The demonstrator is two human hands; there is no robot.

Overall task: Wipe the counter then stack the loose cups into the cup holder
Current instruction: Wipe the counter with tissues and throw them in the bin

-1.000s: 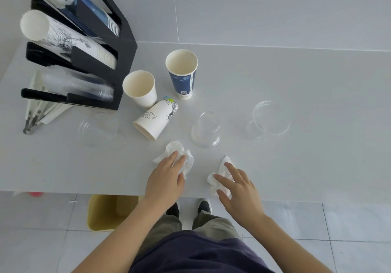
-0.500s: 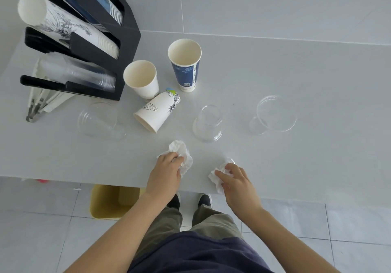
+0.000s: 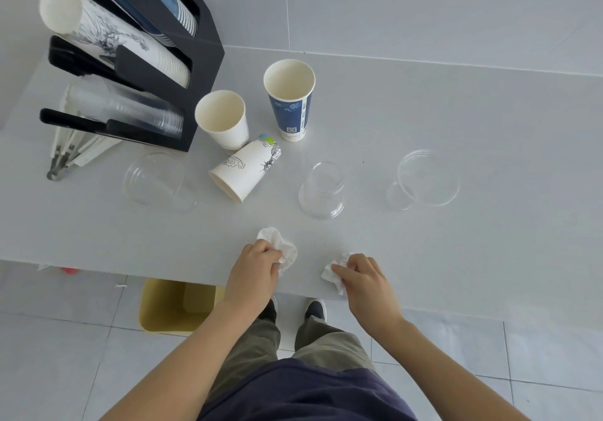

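Note:
My left hand (image 3: 256, 265) is closed around a crumpled white tissue (image 3: 284, 246) near the counter's front edge. My right hand (image 3: 365, 277) grips a second crumpled tissue (image 3: 332, 273) beside it. Loose cups lie beyond: a tall blue cup (image 3: 290, 104) and a white cup (image 3: 223, 120) upright, a printed white cup (image 3: 248, 169) on its side, a clear cup (image 3: 323, 189) upside down, and two more clear cups (image 3: 424, 179) (image 3: 153, 179) tipped over. The black cup holder (image 3: 202, 61) stands at the back left with stacks of cups in it.
The grey counter (image 3: 456, 257) runs to a wall at the back. Tongs (image 3: 62, 156) lie under the holder at the left edge. A yellow bin (image 3: 176, 306) sits on the tiled floor below the counter's front edge, by my feet.
Both hands have curled from flat on the tissues into fists that grip them and have drawn back toward the front edge. The camera has moved closer to the counter.

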